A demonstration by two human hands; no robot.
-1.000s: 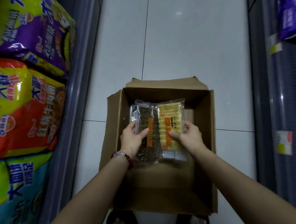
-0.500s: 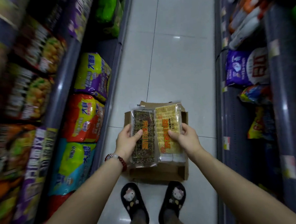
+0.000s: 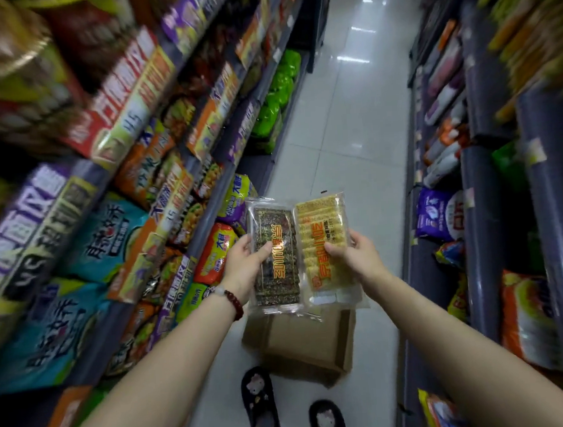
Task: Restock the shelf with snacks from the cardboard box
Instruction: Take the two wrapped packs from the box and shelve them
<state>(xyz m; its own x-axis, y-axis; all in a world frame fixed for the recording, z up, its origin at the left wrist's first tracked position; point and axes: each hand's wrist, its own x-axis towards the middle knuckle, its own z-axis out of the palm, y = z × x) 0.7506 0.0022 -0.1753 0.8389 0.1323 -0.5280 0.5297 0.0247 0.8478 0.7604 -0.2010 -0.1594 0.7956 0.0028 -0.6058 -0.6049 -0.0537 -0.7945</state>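
- Shop aisle, pale tiled floor (image 3: 344,135), with packed shelves (image 3: 157,175) on the left and darker shelving (image 3: 479,199) on the right.
- Left hand (image 3: 244,269) grips the dark seeded snack pack (image 3: 275,257), thumb across its front; right hand (image 3: 360,258) grips the pale yellow snack pack (image 3: 322,247) the same way. Both sets of fingers are closed round the pack edges, and the packs are held side by side, touching, above the cardboard box (image 3: 302,345) on the floor.
- Risk, as I judge it: the clear wrappers look slick and each is held by one edge, so a quick swing toward a shelf could let one slide out.
- Box stands just ahead of the slippers (image 3: 260,401); stepping forward could kick it.
- Box contents are hidden behind the packs; shelf edges are motion-blurred, so no free slot can be made out.
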